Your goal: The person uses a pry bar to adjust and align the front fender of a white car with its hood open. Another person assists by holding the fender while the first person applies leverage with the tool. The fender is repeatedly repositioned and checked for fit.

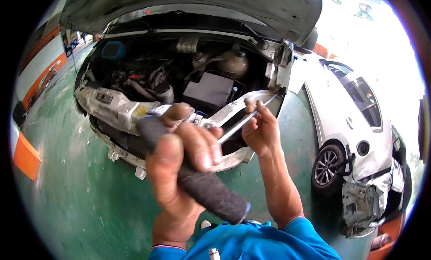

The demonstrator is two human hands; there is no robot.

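My left hand [175,161] is wrapped round the thick black grip [211,195] of a T-handled metal rod, close to the camera and somewhat blurred. From between its fingers the silver shaft [238,126] runs up and to the right. My right hand [261,130] closes its fingertips round this shaft farther along. The far tip reaches the front corner of a white car [238,108], by the fender edge; whether it is hooked there I cannot tell. The car's hood [193,2] is raised, and its front end has no bumper or headlight on this side.
Inside the engine bay are a black battery cover [208,88] and a pale fluid tank [234,63]. A second white car [345,112] with a damaged end stands at the right. An orange-and-white block [27,156] is at the left on the green floor [90,201].
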